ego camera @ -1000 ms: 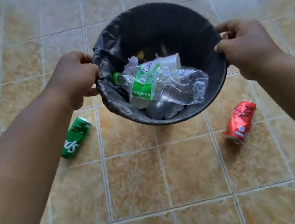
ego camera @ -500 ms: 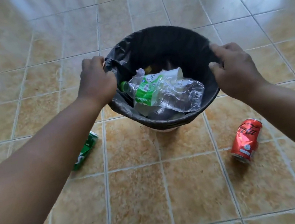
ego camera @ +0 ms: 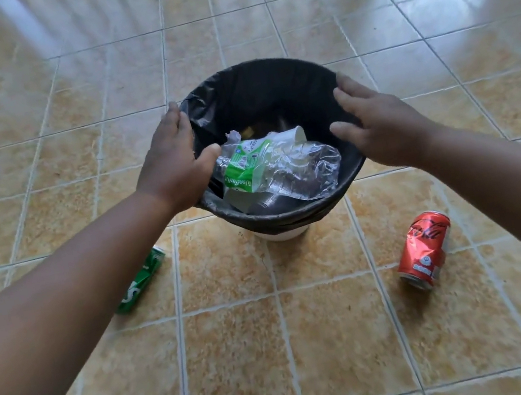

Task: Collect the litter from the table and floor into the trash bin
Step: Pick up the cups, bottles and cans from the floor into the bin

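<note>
Since a second ago the bin (ego camera: 290, 216) has gone from being held up at its rim to standing on the floor (ego camera: 238, 358), and both hands have loosened from their grip.

Head view: the left hand (ego camera: 173, 164) lies flat against the bin's left rim, fingers extended, thumb reaching over the edge toward the litter inside. The right hand (ego camera: 378, 121) rests spread at the right rim, fingers straight, not clamped on anything. The bin is white below, lined with a black bag (ego camera: 261, 92), and holds a crushed clear bottle (ego camera: 296, 170) with a green label, plus a white cup (ego camera: 293, 135) behind it. A green can (ego camera: 142, 282) lies on the tiles left of the bin, partly hidden by the left forearm. A dented red can (ego camera: 425, 251) lies on its side to the bin's right, apart from it.
</note>
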A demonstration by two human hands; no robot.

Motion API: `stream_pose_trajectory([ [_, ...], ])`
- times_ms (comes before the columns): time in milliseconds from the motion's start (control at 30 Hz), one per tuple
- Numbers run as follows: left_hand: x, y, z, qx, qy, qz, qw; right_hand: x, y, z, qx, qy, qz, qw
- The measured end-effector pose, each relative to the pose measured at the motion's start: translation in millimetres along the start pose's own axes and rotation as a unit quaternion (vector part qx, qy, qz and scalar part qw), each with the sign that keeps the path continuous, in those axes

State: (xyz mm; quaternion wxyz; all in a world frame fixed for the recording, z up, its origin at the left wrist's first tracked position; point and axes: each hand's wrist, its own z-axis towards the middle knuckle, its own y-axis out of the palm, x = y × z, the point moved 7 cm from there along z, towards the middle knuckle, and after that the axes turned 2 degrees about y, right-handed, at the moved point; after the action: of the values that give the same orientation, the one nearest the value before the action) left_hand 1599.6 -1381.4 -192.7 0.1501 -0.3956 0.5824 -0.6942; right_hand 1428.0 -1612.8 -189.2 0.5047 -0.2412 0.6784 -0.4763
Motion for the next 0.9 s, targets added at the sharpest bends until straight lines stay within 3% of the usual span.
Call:
stream_pose_trajectory([
  [100, 6, -4, 5, -0.015, 0.013, 0.072, 0.997, 1, 2, 0, -0.029, 0.011, -0.009, 0.999],
  [300, 13, 3, 4, -0.046, 0.02, 0.115, 0.992, -1, 11, -6, -0.019, 0.012, -0.045, 0.999],
  [900, 11, 6, 4, -0.033, 0.024, 0.13, 0.991, 1, 10, -8, 0.0, 0.015, -0.023, 1.0],
])
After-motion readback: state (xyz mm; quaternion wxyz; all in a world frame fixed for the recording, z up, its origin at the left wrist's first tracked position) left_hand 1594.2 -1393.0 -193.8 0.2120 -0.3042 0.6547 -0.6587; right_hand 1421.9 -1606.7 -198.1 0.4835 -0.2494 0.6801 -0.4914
